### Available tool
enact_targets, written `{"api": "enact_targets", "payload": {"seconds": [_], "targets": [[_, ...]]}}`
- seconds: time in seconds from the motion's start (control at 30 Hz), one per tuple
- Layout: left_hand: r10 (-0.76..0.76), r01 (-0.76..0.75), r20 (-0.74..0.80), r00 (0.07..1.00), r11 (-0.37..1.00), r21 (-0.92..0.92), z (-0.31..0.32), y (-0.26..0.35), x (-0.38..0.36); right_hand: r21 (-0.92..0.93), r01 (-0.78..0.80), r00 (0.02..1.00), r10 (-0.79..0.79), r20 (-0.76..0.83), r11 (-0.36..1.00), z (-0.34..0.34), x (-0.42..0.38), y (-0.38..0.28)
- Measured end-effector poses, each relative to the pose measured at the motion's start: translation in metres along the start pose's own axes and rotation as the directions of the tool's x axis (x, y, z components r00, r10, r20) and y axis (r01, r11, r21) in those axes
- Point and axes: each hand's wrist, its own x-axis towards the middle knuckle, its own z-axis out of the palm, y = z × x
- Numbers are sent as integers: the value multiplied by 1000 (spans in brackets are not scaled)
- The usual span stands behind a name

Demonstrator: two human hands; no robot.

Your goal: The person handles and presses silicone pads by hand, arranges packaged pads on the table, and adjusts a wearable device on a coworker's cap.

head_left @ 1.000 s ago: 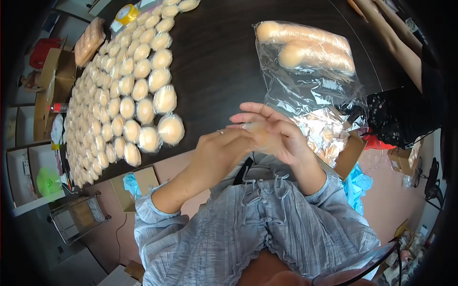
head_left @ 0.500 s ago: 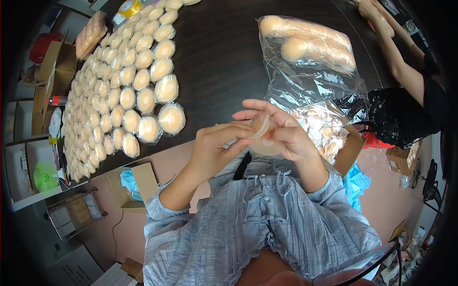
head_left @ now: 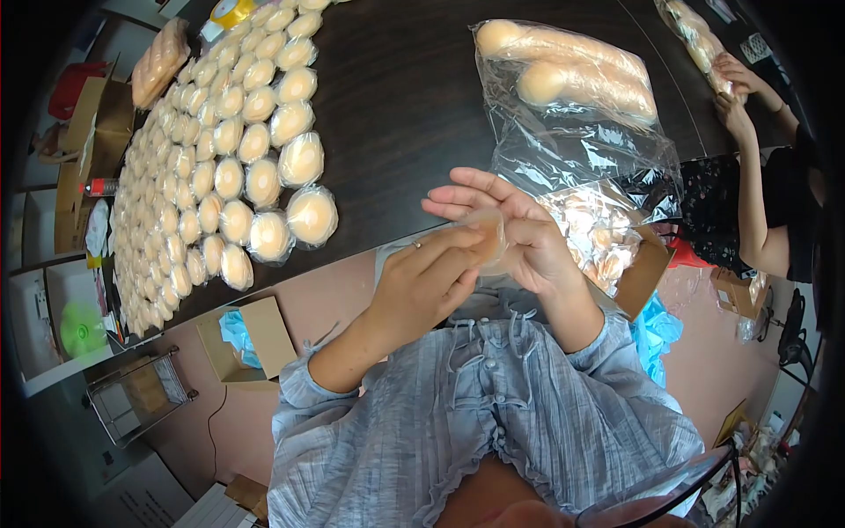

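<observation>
Above my lap, my left hand and my right hand meet around a round beige piece in clear film. The fingers of my left hand press on its face, while the thumb and palm of my right hand hold its edge; the other right fingers stretch out. Many round wrapped pieces lie in rows on the dark table at the left. Long wrapped stacks lie in a clear bag at the right, above a box of small wrapped pieces.
Another person's hands hold a long wrapped stack at the upper right. An open cardboard box stands on the floor below the table. A tape roll and a wrapped bundle are at the upper left.
My left hand has turned and moved onto the face of the round piece, which has tilted. The other person's hands have come down into view on a long wrapped stack.
</observation>
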Motion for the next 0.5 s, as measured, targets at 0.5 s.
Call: {"api": "enact_targets", "payload": {"seconds": [0.5], "targets": [[-396, 304, -61, 916, 785, -540, 23, -15, -12, -993, 94, 962, -263, 74, 65, -40, -35, -61]]}}
